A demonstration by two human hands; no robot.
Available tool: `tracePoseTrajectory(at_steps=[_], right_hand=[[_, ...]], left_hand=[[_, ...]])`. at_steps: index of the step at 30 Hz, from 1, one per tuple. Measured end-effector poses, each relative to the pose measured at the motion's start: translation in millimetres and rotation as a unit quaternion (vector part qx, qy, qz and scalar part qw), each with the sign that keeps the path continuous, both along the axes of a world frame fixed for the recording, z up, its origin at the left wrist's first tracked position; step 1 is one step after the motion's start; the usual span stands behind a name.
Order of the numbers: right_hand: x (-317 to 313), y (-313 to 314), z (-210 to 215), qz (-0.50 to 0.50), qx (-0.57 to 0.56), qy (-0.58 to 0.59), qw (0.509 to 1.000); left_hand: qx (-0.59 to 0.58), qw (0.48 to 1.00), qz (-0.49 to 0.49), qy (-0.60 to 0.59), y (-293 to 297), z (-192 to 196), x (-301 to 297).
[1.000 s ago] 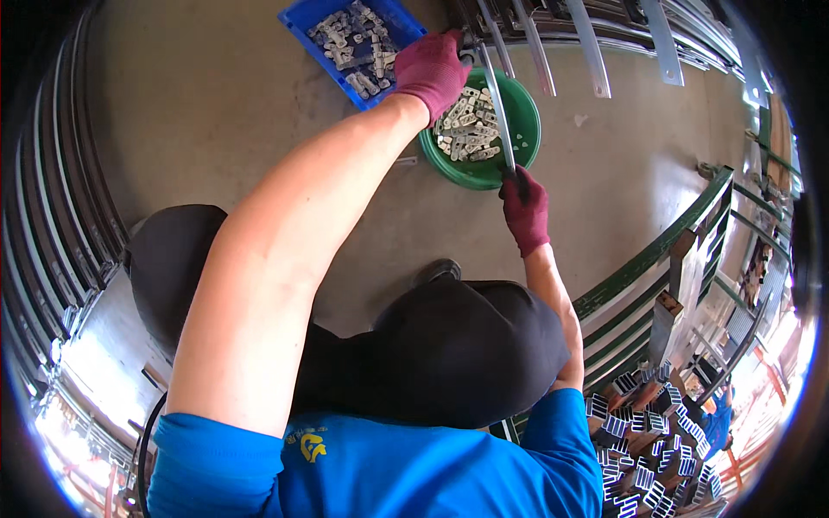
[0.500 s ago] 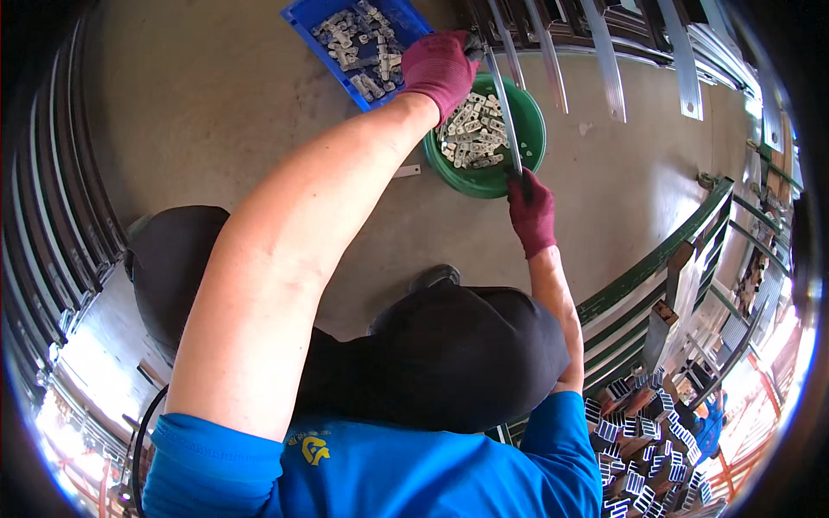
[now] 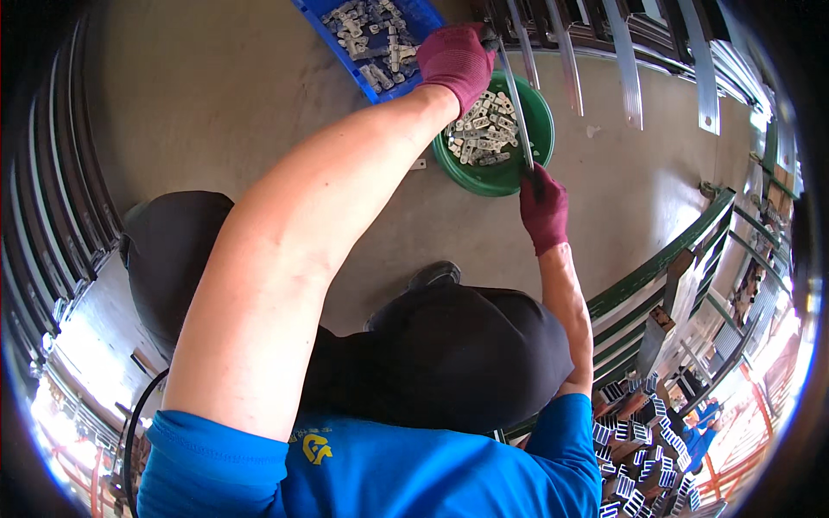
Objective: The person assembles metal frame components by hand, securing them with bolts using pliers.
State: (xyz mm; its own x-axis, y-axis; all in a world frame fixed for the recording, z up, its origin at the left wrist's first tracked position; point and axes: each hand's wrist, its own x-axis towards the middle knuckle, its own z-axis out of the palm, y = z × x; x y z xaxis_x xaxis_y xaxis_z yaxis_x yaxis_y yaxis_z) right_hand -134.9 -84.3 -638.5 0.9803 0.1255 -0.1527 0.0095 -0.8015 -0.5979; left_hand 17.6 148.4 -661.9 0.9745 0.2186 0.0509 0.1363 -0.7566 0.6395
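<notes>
A metal strip (image 3: 520, 116) crosses over the green basin (image 3: 542, 127), its near end gripped by fingers of the right hand (image 3: 545, 207) beside the basin, while the left hand (image 3: 453, 66), its fingers' hold unclear, is at the basin's far side.

Left of the left hand (image 3: 455, 65), the blue bin (image 3: 378, 98) is cut by the upper edge. This hand hides part of the green bucket (image 3: 542, 116); near its fingertips, the metal strip (image 3: 518, 104) ends unclearly. Beyond the right hand (image 3: 545, 207), a co-worker (image 3: 698, 432) appears too small.
</notes>
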Motion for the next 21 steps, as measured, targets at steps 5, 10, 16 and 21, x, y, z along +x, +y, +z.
tracePoseTrajectory(at_steps=[5, 10, 16, 21], right_hand=[[-8, 19, -8, -0.007, -0.088, -0.017, 0.996], [-8, 18, -6, -0.018, -0.01, 0.06, 0.998], [-10, 21, -12, -0.041, -0.034, -0.012, 0.998], [-3, 16, -10, 0.009, -0.057, -0.06, 0.997]], left_hand=[[-0.025, 0.997, 0.024, -0.063, 3, -11, 0], [-0.051, 0.998, 0.014, 0.017, 3, -2, -1], [-0.091, 0.995, 0.005, -0.038, -6, -13, -13], [-0.084, 0.996, -0.027, -0.011, -9, -20, -30]])
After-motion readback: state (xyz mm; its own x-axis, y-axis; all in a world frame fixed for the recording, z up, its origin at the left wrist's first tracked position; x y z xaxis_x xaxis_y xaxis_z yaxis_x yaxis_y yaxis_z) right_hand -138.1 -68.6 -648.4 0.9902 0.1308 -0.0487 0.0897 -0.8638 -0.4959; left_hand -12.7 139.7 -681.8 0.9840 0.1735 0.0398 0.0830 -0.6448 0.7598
